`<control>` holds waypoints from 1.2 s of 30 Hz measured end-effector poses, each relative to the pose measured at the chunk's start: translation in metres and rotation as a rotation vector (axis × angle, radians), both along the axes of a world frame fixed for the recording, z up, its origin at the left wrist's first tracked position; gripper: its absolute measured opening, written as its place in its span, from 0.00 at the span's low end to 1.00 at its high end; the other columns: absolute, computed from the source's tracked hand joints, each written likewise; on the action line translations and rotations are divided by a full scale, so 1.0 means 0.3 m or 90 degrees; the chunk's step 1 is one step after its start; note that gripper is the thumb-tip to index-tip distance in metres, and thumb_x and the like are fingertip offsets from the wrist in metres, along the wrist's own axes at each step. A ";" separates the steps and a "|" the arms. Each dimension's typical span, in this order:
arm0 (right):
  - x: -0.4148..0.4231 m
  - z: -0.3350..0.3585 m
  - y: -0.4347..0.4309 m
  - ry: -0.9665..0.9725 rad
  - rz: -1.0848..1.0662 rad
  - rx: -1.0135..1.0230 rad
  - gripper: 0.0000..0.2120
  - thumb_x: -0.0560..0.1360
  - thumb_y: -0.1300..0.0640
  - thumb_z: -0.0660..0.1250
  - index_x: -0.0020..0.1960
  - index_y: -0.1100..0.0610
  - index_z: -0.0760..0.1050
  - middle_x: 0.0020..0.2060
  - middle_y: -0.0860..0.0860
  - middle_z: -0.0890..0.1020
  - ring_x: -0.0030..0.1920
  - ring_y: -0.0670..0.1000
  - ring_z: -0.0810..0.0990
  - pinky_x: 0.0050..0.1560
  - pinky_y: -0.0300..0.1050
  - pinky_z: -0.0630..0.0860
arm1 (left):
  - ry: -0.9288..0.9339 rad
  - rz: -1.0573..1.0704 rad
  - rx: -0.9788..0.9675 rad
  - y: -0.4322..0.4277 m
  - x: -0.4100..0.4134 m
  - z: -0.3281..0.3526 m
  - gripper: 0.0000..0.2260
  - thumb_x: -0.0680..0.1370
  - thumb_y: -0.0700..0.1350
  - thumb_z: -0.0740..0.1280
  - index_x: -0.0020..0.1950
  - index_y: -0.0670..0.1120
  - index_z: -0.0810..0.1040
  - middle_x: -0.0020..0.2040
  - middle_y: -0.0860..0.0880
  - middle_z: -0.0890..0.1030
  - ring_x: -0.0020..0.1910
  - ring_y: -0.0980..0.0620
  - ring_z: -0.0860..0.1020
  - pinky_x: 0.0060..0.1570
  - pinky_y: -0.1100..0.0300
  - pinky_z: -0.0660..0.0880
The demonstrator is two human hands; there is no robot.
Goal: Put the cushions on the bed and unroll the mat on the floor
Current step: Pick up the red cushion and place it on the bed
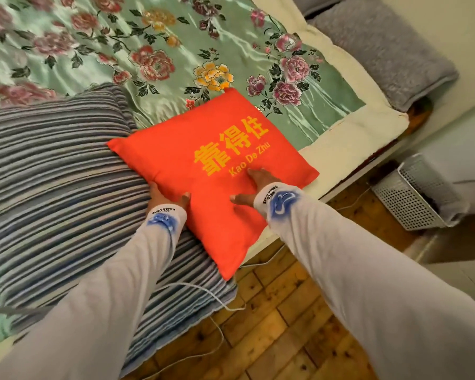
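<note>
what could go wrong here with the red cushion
The red cushion overhangs the bed edge at its near corner, so it might slide to the floor once both hands let go. The white cable trailing off the striped cushion could snag a sleeve or foot.

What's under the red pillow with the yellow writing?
The red cushion lies partly on the striped cushion and partly on the green flowered bedspread. Its near corner hangs over the bed edge. What lies beneath its middle is covered.
</note>
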State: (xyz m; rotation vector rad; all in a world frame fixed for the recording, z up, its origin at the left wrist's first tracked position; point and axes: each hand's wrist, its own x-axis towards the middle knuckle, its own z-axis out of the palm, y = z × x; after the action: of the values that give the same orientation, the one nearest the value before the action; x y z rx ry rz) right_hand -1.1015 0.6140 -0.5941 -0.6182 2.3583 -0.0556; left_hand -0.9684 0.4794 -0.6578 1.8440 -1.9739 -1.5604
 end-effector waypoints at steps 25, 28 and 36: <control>0.166 0.727 1.190 0.230 -0.328 -0.051 0.42 0.69 0.33 0.65 0.76 0.50 0.56 0.75 0.52 0.64 0.74 0.58 0.64 0.74 0.54 0.61 | 0.192 -0.382 -0.069 0.986 -0.272 0.749 0.48 0.70 0.55 0.73 0.78 0.39 0.47 0.78 0.41 0.56 0.77 0.47 0.55 0.75 0.59 0.53; 0.206 0.829 1.488 0.277 -0.404 -0.049 0.41 0.69 0.32 0.65 0.75 0.49 0.58 0.73 0.53 0.67 0.72 0.59 0.66 0.73 0.53 0.63 | 0.205 -0.465 -0.063 1.266 -0.272 0.869 0.48 0.70 0.56 0.72 0.78 0.41 0.47 0.79 0.43 0.54 0.78 0.47 0.54 0.76 0.58 0.52; 0.286 1.094 2.354 0.414 -0.586 0.001 0.39 0.72 0.34 0.62 0.75 0.54 0.58 0.74 0.54 0.64 0.75 0.55 0.61 0.77 0.52 0.49 | 0.293 -0.657 0.006 2.147 -0.341 1.203 0.47 0.70 0.59 0.71 0.78 0.46 0.47 0.79 0.45 0.55 0.77 0.46 0.57 0.76 0.55 0.55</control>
State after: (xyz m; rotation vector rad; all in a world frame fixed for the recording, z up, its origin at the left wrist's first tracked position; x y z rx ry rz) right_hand -1.0155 1.3202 -0.2658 0.5915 3.0666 -0.2958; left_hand -1.0706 1.1236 -0.2969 0.2708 -2.7508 -1.8786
